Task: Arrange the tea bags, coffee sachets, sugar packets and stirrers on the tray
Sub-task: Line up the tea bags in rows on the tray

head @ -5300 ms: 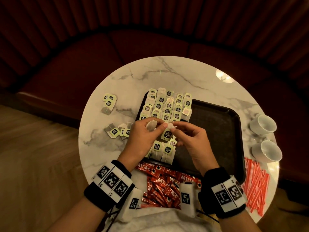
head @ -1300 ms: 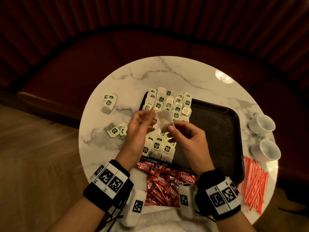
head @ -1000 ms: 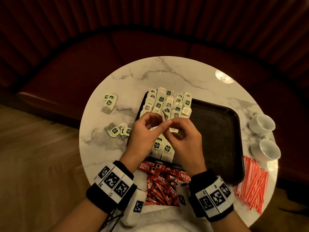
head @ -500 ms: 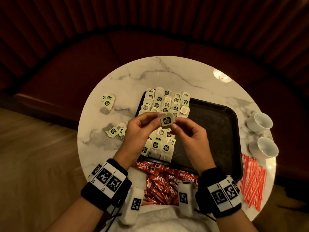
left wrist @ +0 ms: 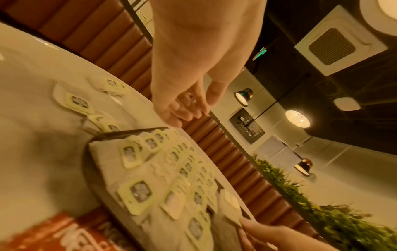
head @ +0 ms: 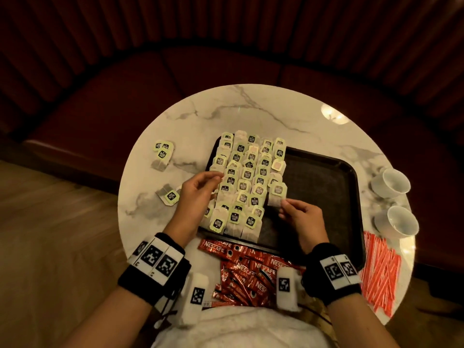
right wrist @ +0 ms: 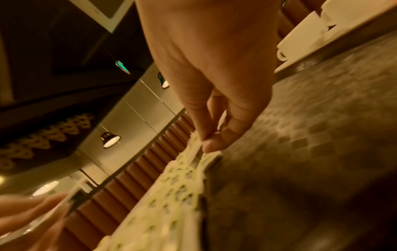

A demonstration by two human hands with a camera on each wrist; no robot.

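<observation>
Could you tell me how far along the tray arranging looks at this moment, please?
Done: rows of tea bags fill the tray's left part. In hand: the right hand pinches one more tea bag at the rows' right edge. Left: loose tea bags, coffee sachets and stirrers lie on the table; sugar packets are not identifiable.

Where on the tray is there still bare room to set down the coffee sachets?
The tray's right half is bare, bordered by the tea bag rows on its left and the two cups beyond its right rim. The left half is crowded with tea bags; the right hand pinches one tea bag at that boundary. Sachets lie off the near rim.
</observation>
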